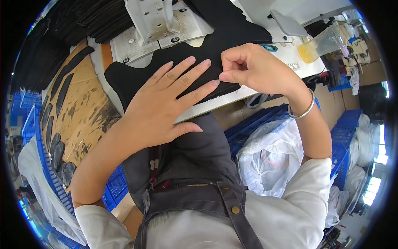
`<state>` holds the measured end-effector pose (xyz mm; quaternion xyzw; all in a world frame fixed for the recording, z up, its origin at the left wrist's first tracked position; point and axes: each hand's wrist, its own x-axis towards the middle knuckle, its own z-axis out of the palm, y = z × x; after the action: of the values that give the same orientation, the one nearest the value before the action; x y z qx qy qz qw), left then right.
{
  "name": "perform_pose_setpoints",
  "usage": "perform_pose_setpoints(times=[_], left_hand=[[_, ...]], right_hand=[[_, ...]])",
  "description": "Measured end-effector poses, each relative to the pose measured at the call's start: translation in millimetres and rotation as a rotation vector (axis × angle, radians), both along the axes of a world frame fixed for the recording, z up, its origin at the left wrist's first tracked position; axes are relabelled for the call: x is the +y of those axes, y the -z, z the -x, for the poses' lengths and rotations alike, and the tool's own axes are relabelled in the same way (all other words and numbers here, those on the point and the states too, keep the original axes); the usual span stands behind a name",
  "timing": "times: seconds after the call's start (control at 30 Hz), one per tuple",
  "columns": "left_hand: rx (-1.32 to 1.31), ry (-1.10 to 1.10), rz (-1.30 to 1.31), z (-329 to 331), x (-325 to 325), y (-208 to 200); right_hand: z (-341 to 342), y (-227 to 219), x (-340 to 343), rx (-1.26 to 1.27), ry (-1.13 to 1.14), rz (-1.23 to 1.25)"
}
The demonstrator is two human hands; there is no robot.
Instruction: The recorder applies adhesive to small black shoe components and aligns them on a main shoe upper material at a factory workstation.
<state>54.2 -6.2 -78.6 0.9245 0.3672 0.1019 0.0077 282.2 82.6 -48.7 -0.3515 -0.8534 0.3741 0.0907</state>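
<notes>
A piece of black fabric (137,81) with a wavy edge lies across the white worktable (195,112), partly over the metal plate of a machine. My left hand (163,97) rests flat on the fabric, fingers spread and thumb out past the table's near edge. Close by, my right hand (259,68) has its thumb and forefinger pinched together over the fabric, just beside the tip of my left forefinger. What that pinch holds, if anything, is too small to make out. A teal loop-shaped object (269,47) lies behind my right hand.
The white machine (151,20) stands at the far side. Black pieces (91,20) are stacked at the far left, above a stained cardboard sheet (85,99) bearing black strips. A clear cup with a yellow end (321,43) lies at right. Below are blue crates and a plastic bag (269,162).
</notes>
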Motion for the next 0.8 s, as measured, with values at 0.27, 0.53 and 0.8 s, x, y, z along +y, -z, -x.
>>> perform_pose_setpoints(times=[0.27,0.53,0.8], left_hand=[[-0.016,-0.007,0.027,-0.9,0.2,-3.4],[-0.099,0.024,0.054,-0.1,1.0,-0.4],[-0.098,0.003,0.026,1.7,-0.7,3.2]], right_hand=[[3.9,-5.0,-16.9,-0.241,0.139,-0.385],[-19.5,23.3,-36.3,0.237,0.530,-0.238],[-7.3,26.1,-39.6,0.391,0.540,-0.057]])
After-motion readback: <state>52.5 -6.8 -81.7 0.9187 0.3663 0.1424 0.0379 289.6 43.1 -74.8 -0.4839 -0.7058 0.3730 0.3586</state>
